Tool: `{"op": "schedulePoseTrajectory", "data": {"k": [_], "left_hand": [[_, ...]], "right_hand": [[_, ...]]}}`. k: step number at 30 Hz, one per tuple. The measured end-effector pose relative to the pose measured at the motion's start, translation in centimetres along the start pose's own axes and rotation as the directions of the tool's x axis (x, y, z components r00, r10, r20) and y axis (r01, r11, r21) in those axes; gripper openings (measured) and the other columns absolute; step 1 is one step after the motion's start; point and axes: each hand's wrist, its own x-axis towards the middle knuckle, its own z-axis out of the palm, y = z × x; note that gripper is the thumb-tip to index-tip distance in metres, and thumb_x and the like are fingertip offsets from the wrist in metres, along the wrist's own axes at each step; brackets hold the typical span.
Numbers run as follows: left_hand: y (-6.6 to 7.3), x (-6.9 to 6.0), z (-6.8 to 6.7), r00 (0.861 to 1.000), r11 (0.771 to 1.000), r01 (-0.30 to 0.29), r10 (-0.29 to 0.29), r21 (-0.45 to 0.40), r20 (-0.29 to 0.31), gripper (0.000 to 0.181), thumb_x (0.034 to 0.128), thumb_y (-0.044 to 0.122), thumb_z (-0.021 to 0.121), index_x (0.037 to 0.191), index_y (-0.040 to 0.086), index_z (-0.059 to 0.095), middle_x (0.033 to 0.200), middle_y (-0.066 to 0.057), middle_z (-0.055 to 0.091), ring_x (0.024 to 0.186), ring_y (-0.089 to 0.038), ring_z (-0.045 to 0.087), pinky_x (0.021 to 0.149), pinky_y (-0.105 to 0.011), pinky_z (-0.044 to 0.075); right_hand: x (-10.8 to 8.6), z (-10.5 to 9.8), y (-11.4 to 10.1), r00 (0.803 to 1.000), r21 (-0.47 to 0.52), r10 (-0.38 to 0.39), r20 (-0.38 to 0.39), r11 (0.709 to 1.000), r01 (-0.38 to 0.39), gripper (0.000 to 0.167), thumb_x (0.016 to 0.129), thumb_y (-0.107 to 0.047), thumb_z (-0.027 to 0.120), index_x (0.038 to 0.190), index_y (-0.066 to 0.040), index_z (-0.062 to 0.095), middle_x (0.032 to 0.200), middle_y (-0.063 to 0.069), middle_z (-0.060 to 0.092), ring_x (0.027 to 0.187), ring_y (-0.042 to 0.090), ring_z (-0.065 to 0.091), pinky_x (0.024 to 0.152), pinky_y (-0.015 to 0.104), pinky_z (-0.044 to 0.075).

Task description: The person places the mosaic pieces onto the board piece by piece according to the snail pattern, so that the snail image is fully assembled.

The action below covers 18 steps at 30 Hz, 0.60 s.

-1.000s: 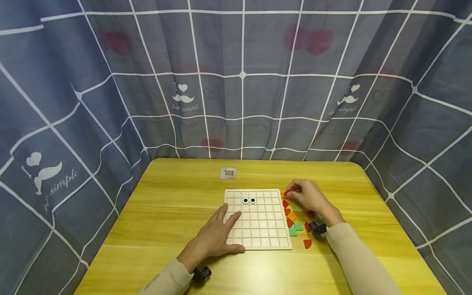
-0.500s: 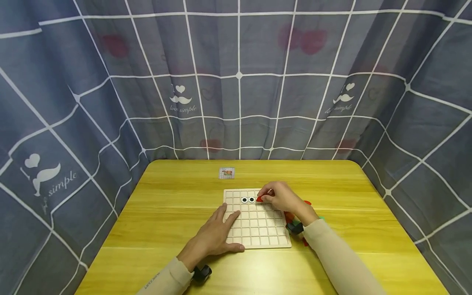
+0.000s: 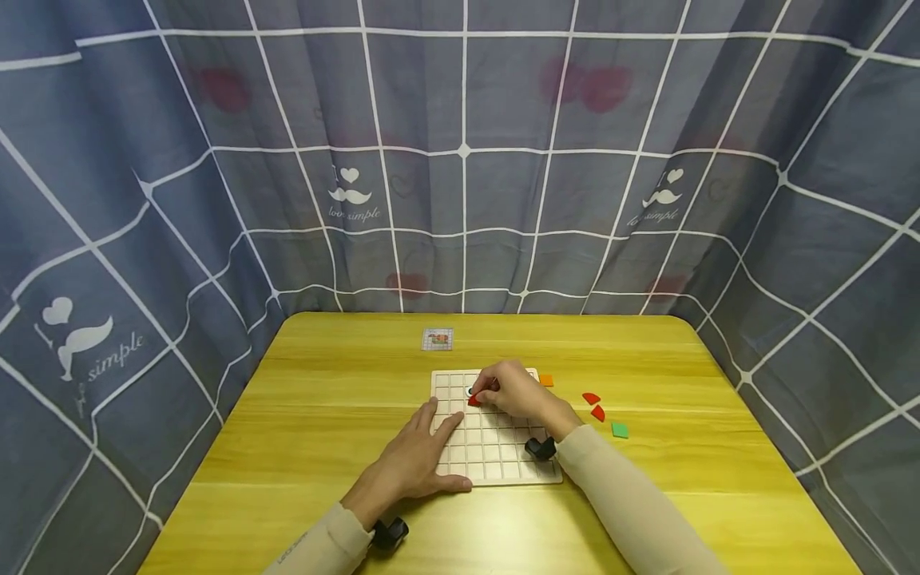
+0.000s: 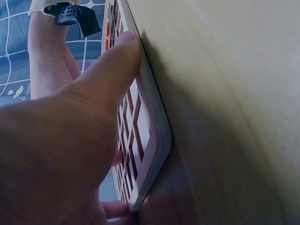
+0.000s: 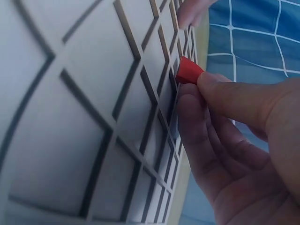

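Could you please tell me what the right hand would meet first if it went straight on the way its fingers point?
Most likely the gridded board: the right hand pinches a red piece that would lead into it. Whether the piece touches the board now is unclear.

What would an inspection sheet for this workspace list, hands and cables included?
Surface: yellow wood-grain table
Job's things: grid board lying flat; red piece held at it, contact unclear; picture card beyond the board
Clutter: orange piece, two loose red pieces and green piece to the board's right
Left hand: rests on the board's left side, fingers spread
Right hand: pinches the red piece
Cables: nothing seen
Surroundings: blue-grey curtain with white lines
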Motion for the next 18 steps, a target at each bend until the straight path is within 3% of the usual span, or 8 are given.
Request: {"op": "schedulePoseTrajectory", "data": {"k": [10,18], "left_hand": [[0.0,0.1,-0.1,1.0,1.0,0.006,-0.006,0.006,0.004,0.113,0.0921,0.071,0.092,0.179,0.015,0.045,0.185,-0.039,0.028,0.171,-0.058,0.038,0.13,-0.068,0.05],[0.1,-0.1,-0.1,1.0,1.0,0.021,-0.021,-0.013,0.013,0.114,0.0919,0.07,0.093,0.18,0.016,0.045,0.186,-0.039,0.026,0.171,-0.059,0.037,0.129,-0.07,0.051]], "right_hand": [[0.6,0.8,-0.2,0.998,-0.047,-0.053,0.024,0.997,0.054,0.009,0.104,-0.002,0.086,0.101,-0.009,0.091,0.094,-0.002,0.088,0.083,0.002,0.068,0.078,0.024,0.06],[0.3,1.2,-0.9,0.999,-0.065,-0.039,0.006,0.997,0.039,0.013,0.102,0.004,0.085,0.099,-0.008,0.091,0.093,-0.001,0.088,0.083,0.003,0.07,0.078,0.024,0.062]]}}
